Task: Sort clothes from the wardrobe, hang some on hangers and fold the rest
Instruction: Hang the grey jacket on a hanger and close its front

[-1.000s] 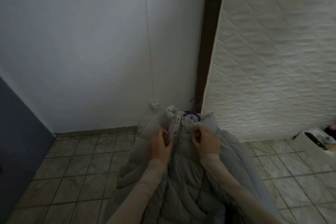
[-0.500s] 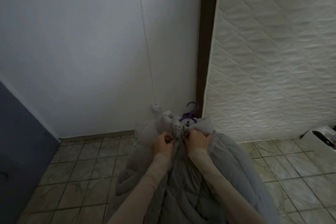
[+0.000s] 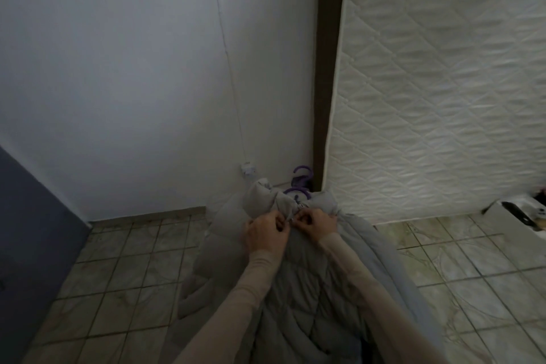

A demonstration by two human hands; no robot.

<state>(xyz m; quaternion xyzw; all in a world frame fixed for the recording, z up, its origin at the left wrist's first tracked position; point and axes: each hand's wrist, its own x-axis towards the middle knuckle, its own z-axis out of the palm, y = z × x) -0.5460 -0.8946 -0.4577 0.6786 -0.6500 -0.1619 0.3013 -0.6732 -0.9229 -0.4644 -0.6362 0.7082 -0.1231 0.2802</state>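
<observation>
Head view: grey quilted puffer jacket (image 3: pixel 310 289) hangs front and centre, low in frame, over the tiled floor (image 3: pixel 118 269), on a purple plastic hanger (image 3: pixel 298 183) whose hook pokes out above the collar. Both hands work at the collar opening, close together, nearly touching. Left hand (image 3: pixel 264 235) pinches the left front edge with fingers curled in; right hand (image 3: pixel 317 223) pinches the right front edge just beside it. Small metal snap visible between the two hands. Beige long sleeves (image 3: pixel 245 298) on both arms. Behind: white wall (image 3: pixel 133 83) with a thin cable running down to a small white socket (image 3: pixel 247 169), dark brown vertical post (image 3: pixel 328 68), white quilted mattress (image 3: pixel 443 97) standing upright against the right side.
</observation>
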